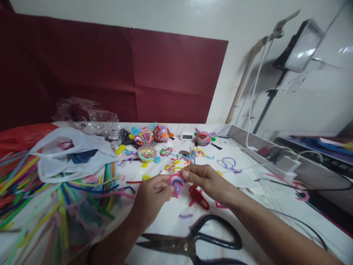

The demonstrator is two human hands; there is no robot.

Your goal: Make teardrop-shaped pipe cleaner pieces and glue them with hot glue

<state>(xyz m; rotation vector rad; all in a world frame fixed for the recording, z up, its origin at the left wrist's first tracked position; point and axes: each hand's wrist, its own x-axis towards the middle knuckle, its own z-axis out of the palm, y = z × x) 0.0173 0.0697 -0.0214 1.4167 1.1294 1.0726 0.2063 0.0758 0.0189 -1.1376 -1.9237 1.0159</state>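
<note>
Between my two hands, above the white table, is a small pink and purple piece of coiled pipe cleaner with a shiny purple dome in its middle. My left hand pinches its left edge. Fingers of my right hand close on its upper right edge. Just below lie a red bent pipe cleaner and a short purple piece. Large black-handled scissors rest nearest to me, blades pointing left.
Loose pipe cleaners and a white plastic bag crowd the left. Colourful wrapped figures, a clear bowl and a small digital clock stand behind. A white charger with cables is on the right.
</note>
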